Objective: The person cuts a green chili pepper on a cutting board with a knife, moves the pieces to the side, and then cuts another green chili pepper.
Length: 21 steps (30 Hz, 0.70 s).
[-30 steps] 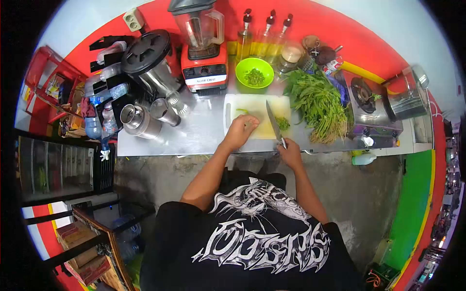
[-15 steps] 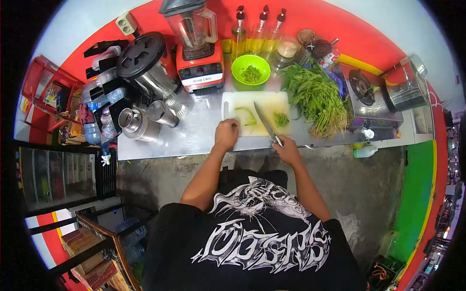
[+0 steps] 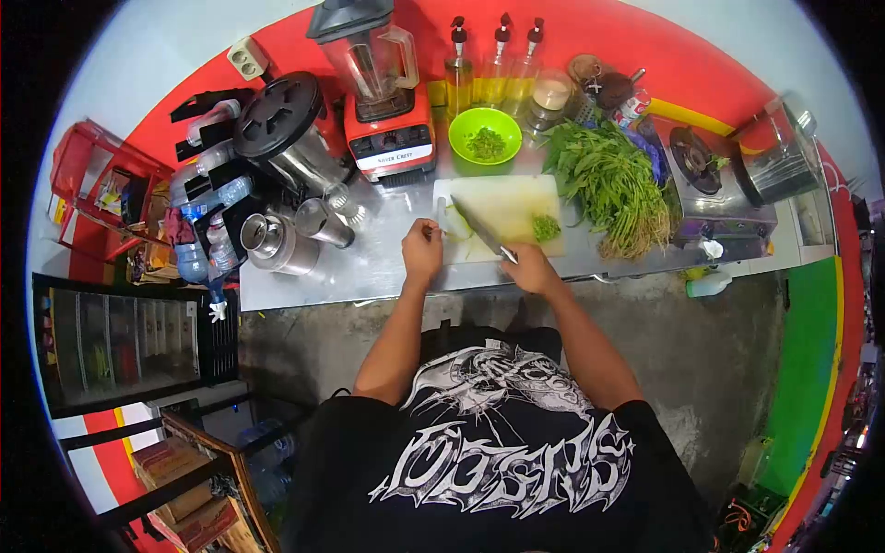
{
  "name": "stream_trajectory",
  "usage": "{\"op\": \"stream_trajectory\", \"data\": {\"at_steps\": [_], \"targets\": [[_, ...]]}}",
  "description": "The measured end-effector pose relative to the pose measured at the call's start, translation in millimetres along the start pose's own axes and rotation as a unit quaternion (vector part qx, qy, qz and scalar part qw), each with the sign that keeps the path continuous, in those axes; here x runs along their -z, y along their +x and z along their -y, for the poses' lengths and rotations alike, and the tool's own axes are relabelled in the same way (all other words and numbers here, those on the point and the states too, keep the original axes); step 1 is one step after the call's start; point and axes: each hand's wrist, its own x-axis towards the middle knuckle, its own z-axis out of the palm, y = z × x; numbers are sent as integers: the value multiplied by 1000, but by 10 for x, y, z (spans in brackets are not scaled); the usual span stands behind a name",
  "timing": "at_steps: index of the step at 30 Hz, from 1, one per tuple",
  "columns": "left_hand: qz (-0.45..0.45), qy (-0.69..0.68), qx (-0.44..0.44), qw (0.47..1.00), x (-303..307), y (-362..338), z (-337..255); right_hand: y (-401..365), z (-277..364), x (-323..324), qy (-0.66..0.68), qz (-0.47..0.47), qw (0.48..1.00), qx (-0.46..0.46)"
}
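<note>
My right hand point(image 3: 530, 269) grips the handle of a kitchen knife point(image 3: 481, 226). Its blade points up and left across a white cutting board point(image 3: 512, 189), next to some long thin green vegetable strips point(image 3: 458, 219), partly hidden by it. My left hand point(image 3: 423, 251) is closed at the board's left edge, fingers curled; whether they pinch anything is too small to make out. A small heap of chopped greens point(image 3: 546, 228) lies on the board's right side. Behind the board stands a bright green bowl point(image 3: 461, 147) with more chopped greens inside.
A big bunch of leafy greens point(image 3: 613, 184) with roots lies right of the board, before a stove point(image 3: 728, 217). Left stand a red blender point(image 3: 392, 143), a metal cup point(image 3: 324, 224) and a steel jug point(image 3: 277, 244). Pump bottles point(image 3: 459, 78) line the back wall.
My right hand has swung the knife leftward over the board, onto the green strips. My left hand has drawn left, off the board's edge. The whole view has shifted slightly.
</note>
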Motion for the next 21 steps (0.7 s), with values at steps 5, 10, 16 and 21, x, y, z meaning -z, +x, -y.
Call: {"op": "stream_trajectory", "data": {"at_steps": [5,10,16,21], "targets": [[126,-91,-59,986,-168,58,-333,-2,-208,-118,47,-91,995,0],[238,-166,-82,954,-423,61,-754,-213,-196,17,93,-93,986,-105],[276,-163,-89,943,-591,-17,-616,-463,-381,121,63,-168,977,-111],[124,60,-189,972,-587,-91,-173,-552,-447,204,167,-103,959,-202]]}}
